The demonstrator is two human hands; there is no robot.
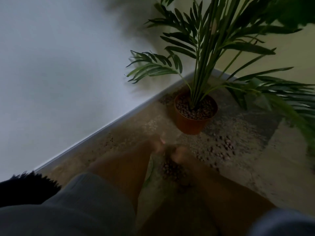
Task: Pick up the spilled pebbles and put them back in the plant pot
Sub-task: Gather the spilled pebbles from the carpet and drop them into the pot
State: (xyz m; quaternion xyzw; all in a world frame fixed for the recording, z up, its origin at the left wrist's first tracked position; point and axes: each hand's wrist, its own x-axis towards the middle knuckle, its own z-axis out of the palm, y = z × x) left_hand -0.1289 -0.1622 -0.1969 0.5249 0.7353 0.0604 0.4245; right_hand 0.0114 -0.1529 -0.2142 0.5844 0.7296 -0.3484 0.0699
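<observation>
Both hands, left hand [157,143] and right hand [179,153], meet low over pebbles [170,167] on the floor [272,176], seemingly to scoop. Blur hides whether either is closed. The plant pot [192,123] stands near the skirting.

You look down at a mottled stone floor [255,176] that meets a pale wall [59,74] along a white skirting board [102,132]. A dark fringed rug [25,186] lies at the lower left, against the wall.
</observation>
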